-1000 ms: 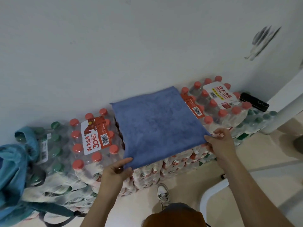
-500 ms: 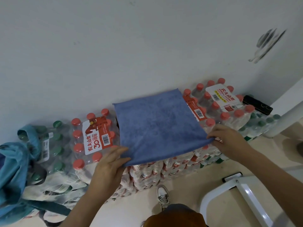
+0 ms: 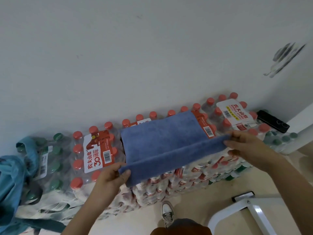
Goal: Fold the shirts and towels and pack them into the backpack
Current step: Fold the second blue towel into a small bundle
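Wall (image 3: 152, 56), pale, fills the upper view, with a dark scuff at the right. Bottle packs (image 3: 94, 150), shrink-wrapped, mostly red-capped with green-capped ones at either end, stacked along the wall's foot. Towel (image 3: 162, 138), blue, spread over the top of the middle packs; its far edge lies flat near the wall, its near edge is held up off the packs as a raised band. Teal bag (image 3: 10, 180), slumped at the far left against the packs. White frame (image 3: 254, 211), on the floor at lower right. Left hand (image 3: 110, 177), pinching the towel's near left corner, thumb on top. Right hand (image 3: 249, 146), pinching the near right corner. Phone (image 3: 272, 123), black, on the packs at the far right. Shoe (image 3: 166, 212), on the floor below the towel.
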Tool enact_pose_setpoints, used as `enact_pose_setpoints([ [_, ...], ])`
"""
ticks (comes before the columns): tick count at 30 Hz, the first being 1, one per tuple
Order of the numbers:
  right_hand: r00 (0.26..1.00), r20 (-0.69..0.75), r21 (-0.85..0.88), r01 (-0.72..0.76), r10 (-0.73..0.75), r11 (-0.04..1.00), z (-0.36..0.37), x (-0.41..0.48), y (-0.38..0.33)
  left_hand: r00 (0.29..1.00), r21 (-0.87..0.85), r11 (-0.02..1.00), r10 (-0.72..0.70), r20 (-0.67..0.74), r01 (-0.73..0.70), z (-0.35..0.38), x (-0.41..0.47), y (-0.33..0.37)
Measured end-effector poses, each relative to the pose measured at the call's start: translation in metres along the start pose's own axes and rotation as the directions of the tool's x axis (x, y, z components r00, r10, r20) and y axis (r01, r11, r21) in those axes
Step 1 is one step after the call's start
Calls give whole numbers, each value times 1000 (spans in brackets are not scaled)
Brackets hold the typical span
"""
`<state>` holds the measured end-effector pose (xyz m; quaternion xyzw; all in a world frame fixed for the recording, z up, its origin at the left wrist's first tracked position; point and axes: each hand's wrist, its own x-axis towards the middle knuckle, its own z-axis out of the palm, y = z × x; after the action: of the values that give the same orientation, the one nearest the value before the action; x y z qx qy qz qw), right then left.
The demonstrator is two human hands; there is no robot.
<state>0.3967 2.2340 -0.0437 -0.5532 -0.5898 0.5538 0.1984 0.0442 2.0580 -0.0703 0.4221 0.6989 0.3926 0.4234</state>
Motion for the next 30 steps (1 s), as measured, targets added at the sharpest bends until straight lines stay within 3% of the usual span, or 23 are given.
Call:
enact_pose_setpoints([
  [1, 999, -43, 129, -14, 20, 992, 5, 7, -6, 997, -112, 993, -31, -65, 24, 1, 7, 8],
  [3, 991, -135, 183, 8, 17, 983, 16, 28, -16, 980, -164, 986, -65, -186, 34, 6, 25, 20],
  [6, 940, -318, -57, 115, -127, 992, 35, 67, -27, 939, -70, 996, -76, -336, 55, 15, 60, 33],
  [9, 888, -362, -310, 172, -284, 935, 50, 99, -38, 897, 45, 993, -82, -435, 113, 19, 96, 35],
  [17, 919, -265, -587, 87, -293, 805, 64, 155, -23, 854, 320, 921, -26, -519, 223, 23, 135, 20],
  [23, 901, -234, -747, 75, -366, 661, 70, 164, -16, 872, 481, 822, -36, -488, 303, 20, 141, 10],
  [26, 844, -175, -841, 140, -507, 523, 71, 165, -16, 878, 535, 790, -10, -478, 300, 20, 143, 7],
  [30, 822, 71, -897, 300, -565, 324, 68, 171, -16, 889, 570, 797, 99, -447, 198, 16, 149, 3],
])
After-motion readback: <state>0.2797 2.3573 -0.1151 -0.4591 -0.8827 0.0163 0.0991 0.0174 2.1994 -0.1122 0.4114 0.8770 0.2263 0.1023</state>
